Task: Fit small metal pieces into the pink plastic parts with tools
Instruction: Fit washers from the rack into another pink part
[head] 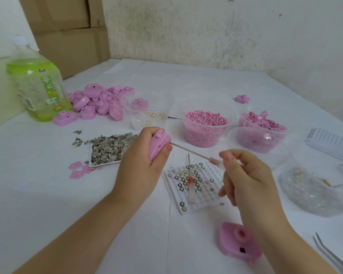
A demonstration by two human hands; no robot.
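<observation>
Mid-task, we judge. The left hand (145,157) grips one pink part (158,143) at frame centre, fingers curled round it. The right hand (248,175) pinches the clear handle of a thin screwdriver (190,151), whose tip meets the part's side by the left thumb. Whether a metal piece is seated there, we can't tell. Another pink shell (238,244) lies lower centre, and a heap of pink parts (99,101) sits upper left. Which are finished is unclear, so we guess plenty is left.

Containers:
- Flat white tray (103,164), left of centre: loose grey metal pieces (111,145), a few spilled beside it.
- White grid tray (206,196), below the hands: metal rings plus a second screwdriver (190,182).
- Clear tub (204,135), centre: full of pink granules.
- Right tub (246,123): flat pink bits.
- Clear cup (131,107), above the left hand: a few rings.
</observation>
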